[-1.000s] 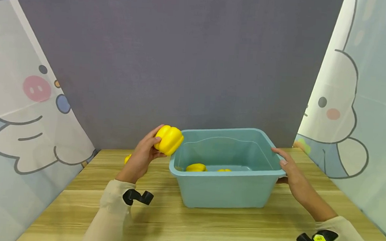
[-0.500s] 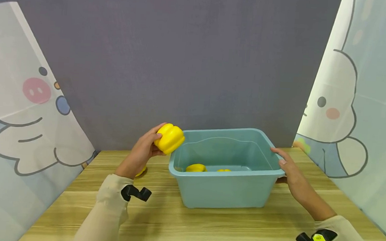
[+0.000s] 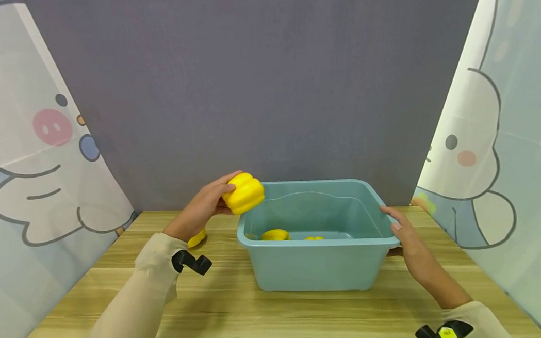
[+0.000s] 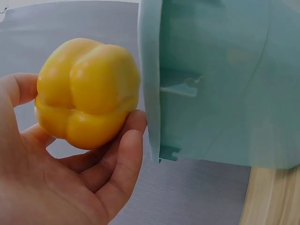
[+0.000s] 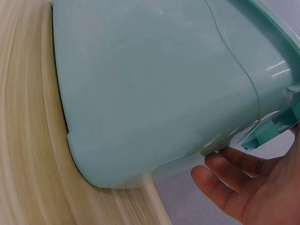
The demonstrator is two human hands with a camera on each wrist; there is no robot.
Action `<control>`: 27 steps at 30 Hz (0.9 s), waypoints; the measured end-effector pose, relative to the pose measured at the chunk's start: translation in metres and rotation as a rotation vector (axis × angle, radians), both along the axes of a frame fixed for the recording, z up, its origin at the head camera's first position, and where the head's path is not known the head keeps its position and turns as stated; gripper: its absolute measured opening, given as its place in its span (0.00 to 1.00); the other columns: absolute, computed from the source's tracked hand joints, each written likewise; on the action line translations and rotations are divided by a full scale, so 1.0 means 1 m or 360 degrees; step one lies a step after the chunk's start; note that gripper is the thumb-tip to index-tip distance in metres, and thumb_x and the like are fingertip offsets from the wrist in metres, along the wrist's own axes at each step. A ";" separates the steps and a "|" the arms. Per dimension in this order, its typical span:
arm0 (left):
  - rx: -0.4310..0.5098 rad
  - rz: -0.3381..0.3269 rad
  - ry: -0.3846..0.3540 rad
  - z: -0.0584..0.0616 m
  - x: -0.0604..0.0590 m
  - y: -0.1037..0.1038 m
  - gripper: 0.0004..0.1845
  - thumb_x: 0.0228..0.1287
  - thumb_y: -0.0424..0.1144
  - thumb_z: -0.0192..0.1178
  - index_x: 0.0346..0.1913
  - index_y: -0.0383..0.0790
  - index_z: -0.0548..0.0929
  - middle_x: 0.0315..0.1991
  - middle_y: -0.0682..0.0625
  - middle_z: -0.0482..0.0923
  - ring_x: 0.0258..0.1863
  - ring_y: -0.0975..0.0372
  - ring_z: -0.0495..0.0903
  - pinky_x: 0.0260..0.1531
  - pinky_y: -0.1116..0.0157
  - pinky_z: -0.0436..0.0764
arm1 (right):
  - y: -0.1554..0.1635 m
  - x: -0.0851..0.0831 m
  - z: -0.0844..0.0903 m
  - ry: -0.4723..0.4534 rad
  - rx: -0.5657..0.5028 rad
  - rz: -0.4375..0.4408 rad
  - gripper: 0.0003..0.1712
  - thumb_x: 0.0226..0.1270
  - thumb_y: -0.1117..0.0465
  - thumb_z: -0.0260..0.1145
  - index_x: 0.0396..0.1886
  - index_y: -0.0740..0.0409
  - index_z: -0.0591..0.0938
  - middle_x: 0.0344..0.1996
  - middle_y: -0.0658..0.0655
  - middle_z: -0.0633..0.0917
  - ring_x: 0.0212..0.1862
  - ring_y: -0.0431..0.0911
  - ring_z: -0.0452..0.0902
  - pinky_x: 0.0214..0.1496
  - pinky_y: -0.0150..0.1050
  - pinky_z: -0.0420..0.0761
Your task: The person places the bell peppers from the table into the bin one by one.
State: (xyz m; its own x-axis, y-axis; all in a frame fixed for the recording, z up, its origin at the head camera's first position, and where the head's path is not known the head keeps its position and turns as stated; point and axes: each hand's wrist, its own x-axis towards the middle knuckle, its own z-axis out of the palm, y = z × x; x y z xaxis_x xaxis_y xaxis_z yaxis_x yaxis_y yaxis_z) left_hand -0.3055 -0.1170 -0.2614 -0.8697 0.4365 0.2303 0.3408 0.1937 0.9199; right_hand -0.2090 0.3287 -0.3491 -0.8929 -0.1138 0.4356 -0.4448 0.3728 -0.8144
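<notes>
The wooden surface (image 3: pixel 289 315) carries a teal plastic tub (image 3: pixel 313 264), the landmark here, standing in front of a grey backdrop (image 3: pixel 239 74) flanked by cartoon-printed curtains (image 3: pixel 26 138). The right hand (image 3: pixel 403 234) holds the tub's right rim, fingers laid over the edge and thumb tucked beneath the lip, just as in the earlier frames, so the tub is being steadied. The left hand (image 3: pixel 205 206) grips a yellow bell pepper (image 3: pixel 247 193), fingers and thumb curled round it; the left wrist view shows the pepper cupped in the palm right beside the tub's outer wall. Over the last second the pepper has travelled rightward and slightly upward, from clear of the tub's left side to a spot touching or just over its left rear corner rim, which suggests it is about to be carried over the opening. Inside the tub, on its floor near the left front, lie two smaller yellow pieces (image 3: pixel 274 235). Another yellow piece (image 3: pixel 197 237) rests on the surface left of the tub, partly hidden behind the left wrist.
</notes>
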 end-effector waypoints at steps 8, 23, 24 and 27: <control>-0.0123 -0.0052 0.0017 0.006 -0.001 0.000 0.25 0.77 0.55 0.49 0.74 0.64 0.66 0.59 0.45 0.75 0.48 0.48 0.79 0.52 0.52 0.81 | 0.002 -0.001 -0.002 0.0012 0.0006 0.0009 0.30 0.83 0.50 0.34 0.78 0.56 0.54 0.69 0.68 0.58 0.50 0.39 0.73 0.37 0.45 0.81; -0.0257 -0.0058 -0.0005 0.017 -0.001 0.008 0.27 0.77 0.53 0.50 0.75 0.57 0.66 0.59 0.48 0.76 0.49 0.51 0.78 0.54 0.49 0.79 | 0.000 0.001 -0.002 0.0023 -0.0006 0.0016 0.29 0.83 0.51 0.34 0.78 0.55 0.55 0.69 0.66 0.58 0.50 0.41 0.73 0.36 0.45 0.81; -0.0267 -0.0064 -0.0003 0.018 -0.001 0.009 0.27 0.77 0.53 0.50 0.75 0.57 0.67 0.59 0.48 0.76 0.49 0.51 0.78 0.54 0.50 0.79 | 0.000 0.001 -0.002 0.0025 -0.0006 0.0016 0.29 0.83 0.51 0.34 0.78 0.55 0.55 0.69 0.66 0.58 0.50 0.40 0.73 0.36 0.44 0.81; -0.0284 -0.0077 -0.0006 0.020 -0.001 0.012 0.26 0.77 0.53 0.50 0.74 0.58 0.68 0.58 0.48 0.77 0.48 0.51 0.77 0.53 0.51 0.79 | 0.001 0.001 -0.002 0.0022 -0.0004 0.0016 0.29 0.83 0.51 0.34 0.78 0.55 0.54 0.69 0.66 0.58 0.50 0.40 0.72 0.36 0.44 0.81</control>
